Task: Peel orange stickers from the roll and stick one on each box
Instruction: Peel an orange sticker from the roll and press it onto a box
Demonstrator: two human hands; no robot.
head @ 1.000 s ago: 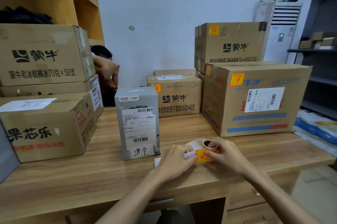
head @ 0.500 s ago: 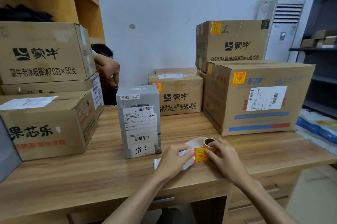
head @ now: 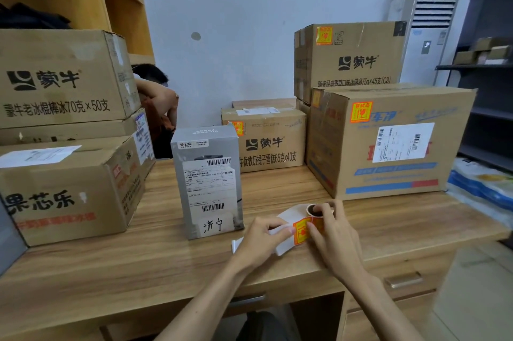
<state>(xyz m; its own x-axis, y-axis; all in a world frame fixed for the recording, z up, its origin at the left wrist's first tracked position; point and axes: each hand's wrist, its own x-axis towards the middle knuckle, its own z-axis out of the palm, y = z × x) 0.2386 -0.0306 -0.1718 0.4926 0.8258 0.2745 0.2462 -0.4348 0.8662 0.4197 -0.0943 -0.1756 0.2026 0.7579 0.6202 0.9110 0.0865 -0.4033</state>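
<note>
On the wooden desk point(head: 172, 263) lies a small sticker roll point(head: 315, 211) with a brown core. My right hand point(head: 333, 240) curls around it. An orange sticker point(head: 301, 231) sits on the white backing strip point(head: 283, 229) that trails left from the roll. My left hand point(head: 261, 240) pinches that strip beside the sticker's edge. A grey box point(head: 206, 182) with white shipping labels stands upright just left of my hands. Three cardboard boxes at right, the large one point(head: 388, 143), the upper one point(head: 349, 57) and the middle one point(head: 266, 140), each carry an orange sticker.
Cardboard boxes point(head: 63, 190) are stacked at the left, the top one point(head: 61, 77) against a wooden shelf. A person point(head: 158, 96) sits behind them. An air conditioner point(head: 427, 35) stands at back right. Bagged goods point(head: 483, 182) lie right of the desk.
My hands and the roll have stayed near the desk's front edge. The backing strip has been drawn out leftward and the orange sticker now shows more fully between my hands.
</note>
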